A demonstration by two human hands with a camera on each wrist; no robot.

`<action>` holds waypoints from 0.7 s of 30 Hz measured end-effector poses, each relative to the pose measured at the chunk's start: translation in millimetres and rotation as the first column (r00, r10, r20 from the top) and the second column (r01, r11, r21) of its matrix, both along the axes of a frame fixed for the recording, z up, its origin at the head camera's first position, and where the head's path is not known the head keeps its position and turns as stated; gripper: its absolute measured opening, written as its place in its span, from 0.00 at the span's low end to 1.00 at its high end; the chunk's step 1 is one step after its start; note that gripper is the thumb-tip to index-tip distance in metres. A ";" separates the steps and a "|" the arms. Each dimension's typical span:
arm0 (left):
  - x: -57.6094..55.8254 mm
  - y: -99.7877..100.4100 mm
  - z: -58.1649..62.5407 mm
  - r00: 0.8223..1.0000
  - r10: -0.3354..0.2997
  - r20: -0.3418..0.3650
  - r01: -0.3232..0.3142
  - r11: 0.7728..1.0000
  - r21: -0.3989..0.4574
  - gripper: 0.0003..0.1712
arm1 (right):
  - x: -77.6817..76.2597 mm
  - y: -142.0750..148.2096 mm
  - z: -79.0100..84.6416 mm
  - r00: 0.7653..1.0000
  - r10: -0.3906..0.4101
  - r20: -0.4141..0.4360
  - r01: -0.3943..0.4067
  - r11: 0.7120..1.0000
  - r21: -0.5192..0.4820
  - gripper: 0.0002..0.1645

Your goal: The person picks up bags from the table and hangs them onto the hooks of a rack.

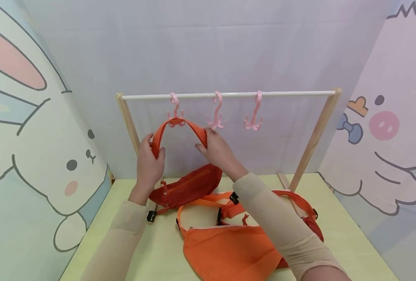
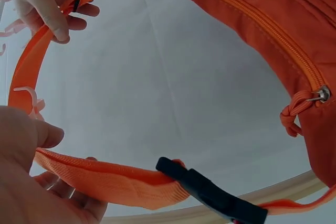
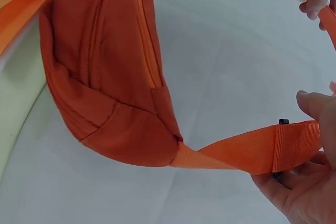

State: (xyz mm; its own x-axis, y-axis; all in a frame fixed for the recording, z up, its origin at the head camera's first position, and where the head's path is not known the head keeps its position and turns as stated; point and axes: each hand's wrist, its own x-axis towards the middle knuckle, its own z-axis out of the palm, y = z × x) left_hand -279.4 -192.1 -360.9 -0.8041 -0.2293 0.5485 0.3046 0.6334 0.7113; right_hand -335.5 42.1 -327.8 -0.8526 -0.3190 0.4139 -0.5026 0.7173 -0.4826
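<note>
Both hands hold the wide orange strap (image 1: 196, 132) of a red-orange waist bag (image 1: 188, 186), raised in an arch. My left hand (image 1: 150, 168) grips the arch's left side, thumb inward; my right hand (image 1: 220, 150) pinches its right side. The arch's top overlaps the lower prongs of the left pink hook (image 1: 175, 100); whether the hook bears it, I cannot tell. Below the strap hangs the bag, tilted, its zipper pull (image 2: 323, 94) visible in the left wrist view. A black buckle (image 2: 212, 190) sits on the strap beyond my left fingers.
Two more pink hooks (image 1: 216, 111) (image 1: 253, 113) hang along the white rod (image 1: 292, 93), held by wooden posts (image 1: 313, 140). On the pale yellow table (image 1: 159, 249) lies an orange bag (image 1: 229, 249) with straps. Another red bag (image 1: 313, 224) lies partly behind my right forearm.
</note>
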 end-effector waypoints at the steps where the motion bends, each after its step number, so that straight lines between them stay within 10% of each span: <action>1: 0.6 0.0 -1.2 1.000 -0.002 0.000 0.002 1.000 -0.003 0.37 | -0.3 1.8 -1.3 1.000 0.000 0.000 0.000 1.000 0.002 0.34; 21: 18.9 -0.5 -26.0 0.999 0.036 -0.034 -0.038 0.996 -0.079 0.49 | 18.2 37.1 -18.5 1.000 0.008 0.022 -0.008 0.999 0.034 0.56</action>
State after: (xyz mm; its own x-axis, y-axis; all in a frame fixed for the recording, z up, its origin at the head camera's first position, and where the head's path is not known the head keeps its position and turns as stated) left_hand -260.5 -192.6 -386.9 -0.7775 -0.2132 0.5917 0.3018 0.6990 0.6484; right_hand -317.3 79.2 -346.3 -0.8587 -0.3394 0.3839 -0.4980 0.7293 -0.4692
